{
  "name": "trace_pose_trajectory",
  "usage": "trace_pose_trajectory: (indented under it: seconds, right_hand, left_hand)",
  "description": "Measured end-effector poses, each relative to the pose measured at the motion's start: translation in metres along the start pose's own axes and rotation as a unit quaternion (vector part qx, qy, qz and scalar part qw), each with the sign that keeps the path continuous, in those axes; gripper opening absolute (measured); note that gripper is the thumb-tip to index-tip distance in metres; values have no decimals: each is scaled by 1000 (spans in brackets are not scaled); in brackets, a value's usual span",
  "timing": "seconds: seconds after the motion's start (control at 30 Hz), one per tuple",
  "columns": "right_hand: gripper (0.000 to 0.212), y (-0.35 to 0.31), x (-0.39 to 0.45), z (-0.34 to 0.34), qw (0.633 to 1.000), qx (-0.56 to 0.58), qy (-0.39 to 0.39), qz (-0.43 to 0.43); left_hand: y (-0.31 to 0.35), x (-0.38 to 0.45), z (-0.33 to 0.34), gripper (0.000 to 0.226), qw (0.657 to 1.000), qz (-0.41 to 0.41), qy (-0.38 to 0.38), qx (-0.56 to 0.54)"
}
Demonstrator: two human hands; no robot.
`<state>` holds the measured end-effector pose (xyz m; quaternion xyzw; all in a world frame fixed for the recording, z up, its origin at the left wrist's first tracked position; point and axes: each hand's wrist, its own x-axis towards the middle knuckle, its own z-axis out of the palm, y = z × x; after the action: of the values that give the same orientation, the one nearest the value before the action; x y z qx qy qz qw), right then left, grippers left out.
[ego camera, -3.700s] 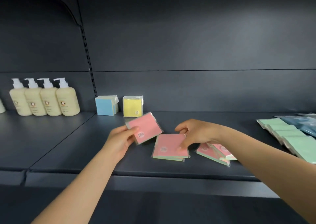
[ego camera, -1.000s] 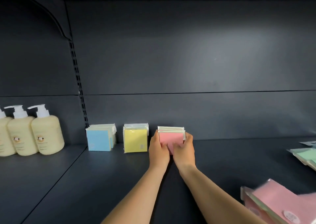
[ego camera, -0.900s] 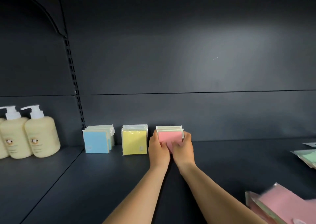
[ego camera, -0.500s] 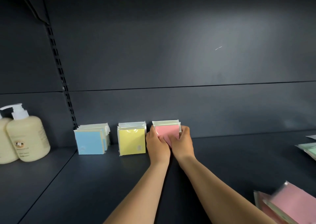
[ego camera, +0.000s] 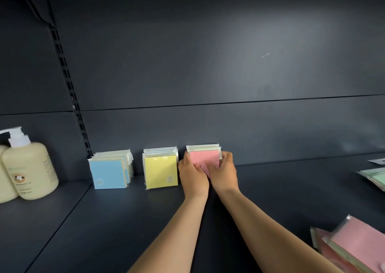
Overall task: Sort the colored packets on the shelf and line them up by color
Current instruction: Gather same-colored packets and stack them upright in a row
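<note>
At the far left of the dark grey metal shelf [ego camera: 129, 220] stand cream-coloured plastic pump bottles [ego camera: 29, 170], outside the sorting. Right of them, against the back panel, an upright stack of square blue packets in clear wrap [ego camera: 108, 173] leans a little, and just beside it stands a squarer upright stack of yellow packets [ego camera: 160, 171]. Next in the row is the upright stack of pink packets [ego camera: 204, 158], close beside the yellow one with a narrow gap between.

The left hand [ego camera: 192, 178] holds the pink stack's left edge with its fingers curled against it, and the right hand [ego camera: 224, 173] grips the right edge, fingertips wrapped over the top corner; the two hands meet across the lower front face, so the stack is clamped between them and appears to be getting squared up against the back panel.

Well apart to the right, near the front edge, loose flat pink packets [ego camera: 354, 249] lie overlapping, and farther back at the right edge lie pale green packets [ego camera: 377, 178] flat on the shelf.

The relation that matters next: the remaining pink packets lie to the near right of the grip, flat, while the stack stands on edge. The right hand is the nearer one to fetch them, and each would need tipping upright to join the row.
</note>
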<state>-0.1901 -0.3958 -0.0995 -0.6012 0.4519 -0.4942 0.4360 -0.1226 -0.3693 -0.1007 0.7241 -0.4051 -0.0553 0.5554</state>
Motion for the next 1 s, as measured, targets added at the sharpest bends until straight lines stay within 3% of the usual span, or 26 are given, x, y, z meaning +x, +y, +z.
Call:
trace_pose_trajectory:
  seconds: [0.3,0.47,0.6,0.77,1.0]
  right_hand:
    - [33,-6,-6,-10,1000,1,-1,9]
    - [48,-34,-10,-59,981,-188,-13,-54]
    - [37,-58,-9,-119,918,-375,-58,-117]
    - [46,-73,-18,-192,855,-491,-122,-118]
    - [44,-66,-25,-276,850,-475,-196,-117]
  left_hand:
    - [26,-7,-20,50,996,16,-20,85]
    - [54,-15,-46,47,973,103,-67,195]
    - [84,-27,-61,41,920,174,-205,285]
    - [124,-56,-58,49,896,166,-277,304]
    - [158,-110,-20,58,903,76,-347,240]
